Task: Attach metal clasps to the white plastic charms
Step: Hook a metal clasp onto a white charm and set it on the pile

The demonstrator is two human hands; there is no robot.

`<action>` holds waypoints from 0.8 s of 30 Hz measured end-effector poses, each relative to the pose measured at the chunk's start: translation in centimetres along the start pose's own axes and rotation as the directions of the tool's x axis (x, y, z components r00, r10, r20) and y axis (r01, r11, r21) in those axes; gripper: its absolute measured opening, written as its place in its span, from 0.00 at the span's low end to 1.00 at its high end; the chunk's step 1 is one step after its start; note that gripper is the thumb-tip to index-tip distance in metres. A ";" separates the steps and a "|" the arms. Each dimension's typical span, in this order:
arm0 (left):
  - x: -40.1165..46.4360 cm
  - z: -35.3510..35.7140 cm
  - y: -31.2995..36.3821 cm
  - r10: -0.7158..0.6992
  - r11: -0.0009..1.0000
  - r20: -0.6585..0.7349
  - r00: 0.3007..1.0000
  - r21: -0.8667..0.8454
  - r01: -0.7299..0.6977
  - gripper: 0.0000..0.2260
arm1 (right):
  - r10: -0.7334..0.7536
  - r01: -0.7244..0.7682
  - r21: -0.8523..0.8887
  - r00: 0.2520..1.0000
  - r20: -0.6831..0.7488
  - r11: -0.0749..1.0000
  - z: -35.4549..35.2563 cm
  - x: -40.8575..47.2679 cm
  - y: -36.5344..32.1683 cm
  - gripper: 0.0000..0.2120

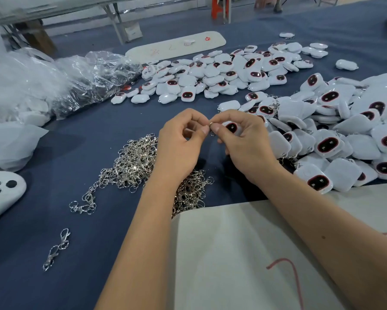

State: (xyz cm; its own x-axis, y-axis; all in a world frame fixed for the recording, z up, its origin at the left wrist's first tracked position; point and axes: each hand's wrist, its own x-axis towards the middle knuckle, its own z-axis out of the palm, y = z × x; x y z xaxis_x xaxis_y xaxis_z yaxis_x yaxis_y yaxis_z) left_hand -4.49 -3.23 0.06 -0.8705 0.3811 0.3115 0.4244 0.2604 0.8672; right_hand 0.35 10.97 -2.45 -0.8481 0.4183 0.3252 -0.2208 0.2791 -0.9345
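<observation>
Head view is showing both hands meeting above the dark blue table, near its middle. A small metal clasp is being pinched between the fingertips of the left hand and the right hand; both sets of fingers are curling tightly around it, and a ring is hanging just below the pinch. A white charm with a dark oval face is sitting behind the right hand's fingers, partly hidden; whether the hand is holding it cannot be told.

Directly beneath the left wrist, a tangled heap of silver clasps is lying on the table, with a stray pair of clasps resting near left. A large pile of white charms is spreading to the right, and a second pile of charms is lying farther away. Crumpled clear plastic bags are sitting at far left. A long white board with red marks too blurred to read is lying at the far edge. Pale sheeting with a red scribble is covering the near right.
</observation>
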 end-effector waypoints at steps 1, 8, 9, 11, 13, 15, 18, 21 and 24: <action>0.0 -0.1 0.1 0.007 1.000 -0.001 1.000 0.014 -0.007 0.05 | -0.013 0.012 -0.026 1.000 -0.005 1.000 0.0 0.0 0.0 0.07; 0.1 -1.2 -0.2 0.047 0.990 -0.007 0.999 0.136 -0.046 0.06 | -0.140 0.140 -0.200 0.990 0.018 0.970 0.2 -0.3 -0.2 0.09; 0.1 -1.3 -0.3 0.050 0.988 -0.004 0.999 0.149 -0.049 0.06 | -0.145 0.146 -0.211 0.989 0.021 0.966 0.1 -0.3 -0.2 0.09; 0.0 -1.4 -0.3 0.048 0.984 -0.001 0.999 0.174 -0.047 0.05 | -0.150 0.151 -0.228 0.988 0.025 0.962 0.1 -0.3 -0.3 0.08; -0.1 -1.5 -0.2 0.048 0.981 -0.002 0.999 0.190 -0.047 0.05 | -0.159 0.163 -0.248 0.987 0.036 0.955 0.1 -0.4 -0.3 0.08; -0.1 -1.5 -0.3 0.053 0.980 0.003 0.999 0.194 -0.052 0.05 | -0.172 0.179 -0.273 0.984 0.051 0.945 0.1 -0.4 -0.3 0.08; -0.1 -1.6 -0.4 0.068 0.972 0.014 0.998 0.223 -0.070 0.06 | -0.184 0.194 -0.312 0.981 0.059 0.930 0.2 -0.5 -0.4 0.08; -0.1 -1.6 -0.6 0.080 0.959 0.018 0.997 0.270 -0.081 0.06 | -0.204 0.218 -0.362 0.976 0.075 0.906 0.1 -0.5 -0.5 0.06; -0.1 -1.6 -0.7 0.082 0.947 0.024 0.996 0.309 -0.085 0.07 | -0.203 0.226 -0.401 0.974 0.099 0.888 0.1 -0.6 -0.6 0.05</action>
State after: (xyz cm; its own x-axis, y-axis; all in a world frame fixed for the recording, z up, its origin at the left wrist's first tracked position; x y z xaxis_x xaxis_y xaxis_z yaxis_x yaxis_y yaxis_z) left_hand -5.14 -4.82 0.00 -0.8266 0.4222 0.3721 0.5533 0.4884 0.6748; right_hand 0.90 10.45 -2.09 -0.8293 0.2649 0.4921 -0.1941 0.6891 -0.6981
